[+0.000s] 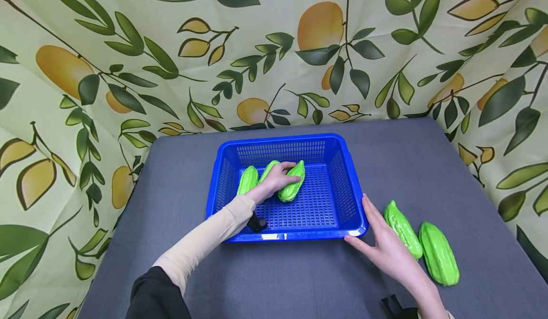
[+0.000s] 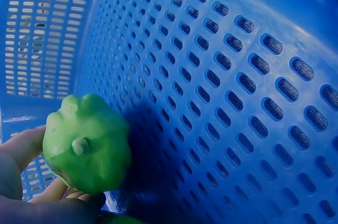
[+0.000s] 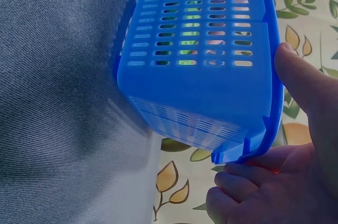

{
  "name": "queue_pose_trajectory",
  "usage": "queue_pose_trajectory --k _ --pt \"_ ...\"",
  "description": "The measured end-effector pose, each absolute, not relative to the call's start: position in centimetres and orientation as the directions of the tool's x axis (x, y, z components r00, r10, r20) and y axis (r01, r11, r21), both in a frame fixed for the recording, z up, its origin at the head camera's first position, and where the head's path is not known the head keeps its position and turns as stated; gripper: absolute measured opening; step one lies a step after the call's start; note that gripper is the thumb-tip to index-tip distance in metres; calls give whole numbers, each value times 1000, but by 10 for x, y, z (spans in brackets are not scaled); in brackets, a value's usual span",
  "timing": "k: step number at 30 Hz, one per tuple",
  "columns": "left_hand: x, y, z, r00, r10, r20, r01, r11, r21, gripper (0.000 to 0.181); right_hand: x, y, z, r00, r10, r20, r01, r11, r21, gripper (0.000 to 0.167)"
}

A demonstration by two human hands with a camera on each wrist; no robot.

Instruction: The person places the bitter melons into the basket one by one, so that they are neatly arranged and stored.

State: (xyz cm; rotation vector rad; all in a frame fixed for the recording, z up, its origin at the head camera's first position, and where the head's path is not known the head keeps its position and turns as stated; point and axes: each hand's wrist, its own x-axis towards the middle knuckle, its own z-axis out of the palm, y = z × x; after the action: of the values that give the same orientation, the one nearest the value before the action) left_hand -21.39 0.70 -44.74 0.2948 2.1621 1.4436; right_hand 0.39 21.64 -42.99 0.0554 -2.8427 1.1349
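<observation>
A blue slotted plastic basket [image 1: 329, 236] stands on the grey table. Inside it, my left hand [image 1: 277, 178] grips a bright green, ridged bitter gourd [image 1: 292, 190], thumb on one side and fingers on the other. Up close, the left wrist view shows the gourd's [image 2: 87, 145] stem end above the basket's slotted floor. Two more gourds lie to its left, one full [image 1: 248, 180] and one partly hidden behind the hand [image 1: 267, 170]. My right hand [image 1: 387, 247] holds the basket's front right corner, thumb along the front rim, fingers at the right side.
Two green gourds, one nearer [image 1: 438, 255] and one beside it [image 1: 402, 228], lie on the table [image 1: 282, 281] right of the basket, close to my right hand. A cloth [image 1: 257, 48] printed with leaves and fruit hangs behind and around the table.
</observation>
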Motion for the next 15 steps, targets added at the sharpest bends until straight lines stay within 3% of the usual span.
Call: queue_pose_trajectory --k 15 --pt "-212 5 -439 -889 380 -254 5 565 825 59 4 217 -430 -997 -7 82 -62 721 -690 95"
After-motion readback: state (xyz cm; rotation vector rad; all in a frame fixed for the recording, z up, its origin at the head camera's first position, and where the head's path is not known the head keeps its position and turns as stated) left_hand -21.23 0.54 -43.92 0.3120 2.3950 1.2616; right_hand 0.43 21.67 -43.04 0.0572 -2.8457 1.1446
